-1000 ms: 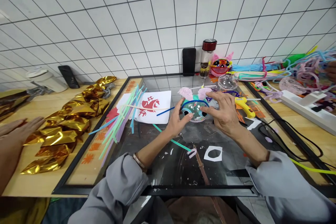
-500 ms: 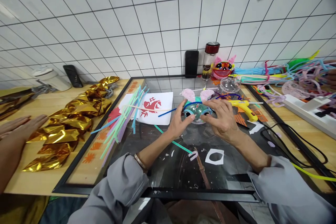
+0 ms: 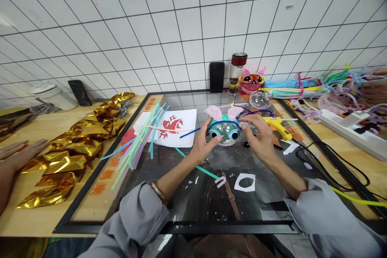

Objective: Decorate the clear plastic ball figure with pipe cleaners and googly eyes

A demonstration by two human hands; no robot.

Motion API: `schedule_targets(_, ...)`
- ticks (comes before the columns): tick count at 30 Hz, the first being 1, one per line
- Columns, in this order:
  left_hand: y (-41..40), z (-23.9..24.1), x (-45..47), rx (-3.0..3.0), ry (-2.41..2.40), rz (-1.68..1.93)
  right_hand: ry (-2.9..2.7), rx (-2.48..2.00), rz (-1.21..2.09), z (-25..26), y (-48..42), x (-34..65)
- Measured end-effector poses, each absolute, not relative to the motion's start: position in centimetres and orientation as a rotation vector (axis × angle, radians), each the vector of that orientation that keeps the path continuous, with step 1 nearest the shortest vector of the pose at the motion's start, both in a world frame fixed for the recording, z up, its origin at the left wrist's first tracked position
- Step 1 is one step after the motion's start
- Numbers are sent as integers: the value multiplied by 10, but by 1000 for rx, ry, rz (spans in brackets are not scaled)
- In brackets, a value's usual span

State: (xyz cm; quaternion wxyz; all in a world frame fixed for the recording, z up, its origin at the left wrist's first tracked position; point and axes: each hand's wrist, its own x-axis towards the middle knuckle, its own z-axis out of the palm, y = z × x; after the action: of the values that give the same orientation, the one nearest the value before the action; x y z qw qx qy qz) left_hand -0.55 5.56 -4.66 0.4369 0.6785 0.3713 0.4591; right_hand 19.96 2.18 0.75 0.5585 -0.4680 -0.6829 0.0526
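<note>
A clear plastic animal head [image 3: 225, 131] with pink ears, a green fuzzy band and two black-and-blue eyes stands before me on the dark glass. My left hand [image 3: 202, 144] grips its left side, thumb in front by the eye, fingers behind. Across the head's forehead runs a dark blue pipe cleaner [image 3: 190, 132], its loose end sticking out left past my fingers. At the head's right side, my right hand [image 3: 262, 137] has thumb and forefinger pinched at the other end of that pipe cleaner; the exact contact is small.
Pastel pipe cleaners [image 3: 137, 141] lie over a white sheet [image 3: 189, 123] with a red print. Gold foil [image 3: 71, 155] lies left, beside another person's hand [image 3: 26, 155]. To the right are a yellow glue gun [image 3: 279, 127], black cable [image 3: 326, 157] and white power strip [image 3: 352, 133]. A bottle [image 3: 237, 74] stands behind.
My right hand has drawn back to the right from the head's front, uncovering the right eye. The left hand still holds the head. The view has shifted slightly.
</note>
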Motion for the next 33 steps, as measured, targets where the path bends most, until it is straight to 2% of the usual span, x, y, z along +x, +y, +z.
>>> schedule_targets(8,54,-43,-6,1698,942,1136,-1593,-1148,262,4,22,198)
schedule_targets(25,51,-37,-6,1732,961,1140,-1551,-1173,303,4,28,204)
schedule_targets(33,49,-37,-6,1748,991,1147,-1363,-1243,388,5,31,209)
